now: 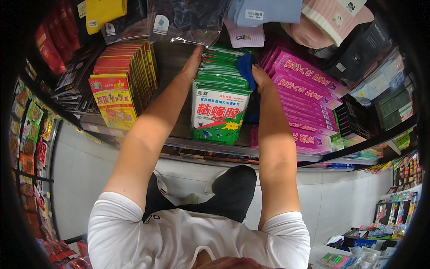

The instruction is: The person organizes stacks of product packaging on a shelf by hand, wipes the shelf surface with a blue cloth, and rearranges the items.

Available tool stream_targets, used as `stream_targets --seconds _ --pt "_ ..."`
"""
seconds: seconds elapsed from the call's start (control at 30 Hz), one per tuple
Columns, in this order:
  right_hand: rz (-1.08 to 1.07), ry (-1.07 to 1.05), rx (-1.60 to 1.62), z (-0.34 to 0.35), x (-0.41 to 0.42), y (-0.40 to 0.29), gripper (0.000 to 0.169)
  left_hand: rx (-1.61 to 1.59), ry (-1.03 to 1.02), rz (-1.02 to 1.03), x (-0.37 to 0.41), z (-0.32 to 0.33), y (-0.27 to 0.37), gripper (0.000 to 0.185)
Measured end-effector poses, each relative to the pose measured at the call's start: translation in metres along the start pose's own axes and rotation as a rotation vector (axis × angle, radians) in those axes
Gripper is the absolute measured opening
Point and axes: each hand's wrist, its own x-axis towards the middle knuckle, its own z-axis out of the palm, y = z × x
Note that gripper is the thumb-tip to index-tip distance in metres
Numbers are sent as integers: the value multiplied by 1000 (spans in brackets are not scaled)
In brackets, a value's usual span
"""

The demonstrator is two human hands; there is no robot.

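Note:
A row of flat green-and-white fly-trap packs (218,112) stands upright on the dark shelf (168,64), one behind another, with flies pictured on the front. My left hand (194,63) lies flat along the row's left side, its fingers stretched towards the back. On the opposite side my right hand (261,76) has a blue cloth (246,70) at its fingers, pressed near the packs' right edges. The right fingertips are partly hidden by the cloth. Both forearms reach over the shelf's front edge.
Red-and-yellow packs (116,101) stand left of my left forearm. Stacked pink boxes (305,97) lie close to my right forearm. Above hang bagged dark garments (188,20), blue socks (265,11) and pink socks (331,23). Other stocked racks (32,134) line the left side.

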Motion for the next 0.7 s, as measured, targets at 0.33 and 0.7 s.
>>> stream_targets --seconds 0.33,0.7 --pt "-121 -4 -60 -9 52 40 51 715 -61 119 5 7 12 72" --pt "-365 465 -807 7 14 9 52 386 38 -68 1 -9 19 79"
